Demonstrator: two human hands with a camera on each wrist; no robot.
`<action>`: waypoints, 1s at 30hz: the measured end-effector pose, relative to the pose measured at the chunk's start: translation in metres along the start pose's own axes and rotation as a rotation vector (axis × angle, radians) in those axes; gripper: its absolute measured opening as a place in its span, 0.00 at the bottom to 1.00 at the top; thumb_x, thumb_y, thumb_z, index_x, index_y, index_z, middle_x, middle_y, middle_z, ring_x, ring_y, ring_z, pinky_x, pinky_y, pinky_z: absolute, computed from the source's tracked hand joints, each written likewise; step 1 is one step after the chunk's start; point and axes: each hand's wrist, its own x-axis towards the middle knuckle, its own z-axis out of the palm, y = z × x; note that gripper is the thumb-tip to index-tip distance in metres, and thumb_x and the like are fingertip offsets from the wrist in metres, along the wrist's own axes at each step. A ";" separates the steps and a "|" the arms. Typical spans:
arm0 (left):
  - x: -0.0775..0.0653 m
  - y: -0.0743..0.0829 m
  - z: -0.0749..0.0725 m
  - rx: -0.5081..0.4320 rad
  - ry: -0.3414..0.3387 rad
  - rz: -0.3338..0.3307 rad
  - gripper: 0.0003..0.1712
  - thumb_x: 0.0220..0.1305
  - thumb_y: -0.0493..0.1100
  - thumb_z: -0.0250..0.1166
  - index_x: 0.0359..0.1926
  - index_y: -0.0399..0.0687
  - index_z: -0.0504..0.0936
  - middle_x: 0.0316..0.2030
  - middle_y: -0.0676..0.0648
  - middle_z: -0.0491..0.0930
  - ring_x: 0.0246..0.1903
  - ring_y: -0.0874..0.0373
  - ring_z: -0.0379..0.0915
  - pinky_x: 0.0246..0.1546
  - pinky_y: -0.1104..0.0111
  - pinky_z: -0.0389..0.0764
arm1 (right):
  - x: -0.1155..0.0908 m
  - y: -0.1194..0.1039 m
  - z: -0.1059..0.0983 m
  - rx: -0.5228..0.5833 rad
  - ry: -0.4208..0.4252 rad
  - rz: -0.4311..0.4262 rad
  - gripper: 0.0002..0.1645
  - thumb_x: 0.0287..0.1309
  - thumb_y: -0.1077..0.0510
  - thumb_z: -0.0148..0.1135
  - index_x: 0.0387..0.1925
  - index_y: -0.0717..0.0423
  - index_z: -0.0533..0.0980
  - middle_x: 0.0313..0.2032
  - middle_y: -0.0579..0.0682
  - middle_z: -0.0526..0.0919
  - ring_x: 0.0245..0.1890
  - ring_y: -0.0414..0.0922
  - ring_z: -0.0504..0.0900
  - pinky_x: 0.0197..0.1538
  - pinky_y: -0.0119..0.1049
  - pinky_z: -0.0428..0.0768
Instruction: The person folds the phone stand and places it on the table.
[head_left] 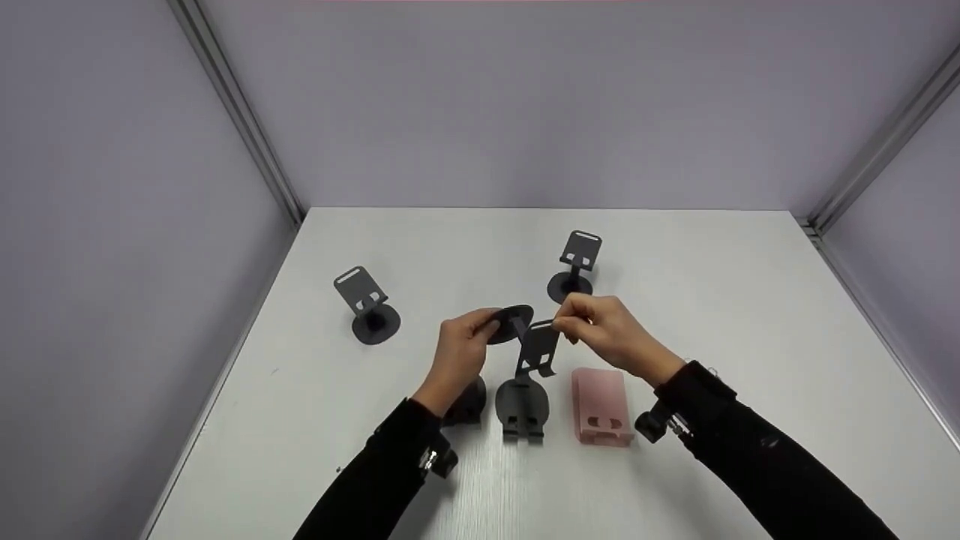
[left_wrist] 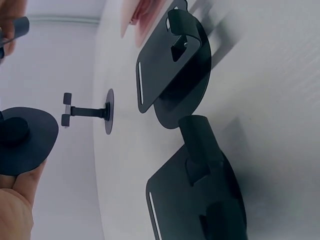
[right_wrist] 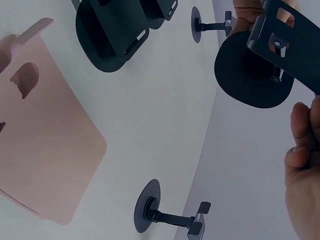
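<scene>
Both hands hold one black phone stand above the table, with its neck unfolded. My left hand pinches the round base at its edge, thumb on the side facing me. At the other end, my right hand pinches the slotted plate by its upper corner. In the right wrist view the plate overlaps the base. Below them lies a folded black stand. Another folded black stand is partly hidden under my left wrist. A pink folded stand lies below my right hand.
Two unfolded black stands stand farther back on the white table: one stand at the left, one stand just beyond my right hand. Pale walls enclose the table at the back and sides.
</scene>
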 end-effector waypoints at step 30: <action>-0.007 0.007 0.004 0.055 -0.006 0.114 0.10 0.71 0.33 0.62 0.49 0.39 0.88 0.43 0.42 0.89 0.44 0.51 0.88 0.46 0.61 0.86 | 0.001 0.002 0.013 0.190 -0.013 0.168 0.12 0.68 0.58 0.66 0.31 0.62 0.77 0.25 0.49 0.76 0.28 0.41 0.75 0.33 0.30 0.75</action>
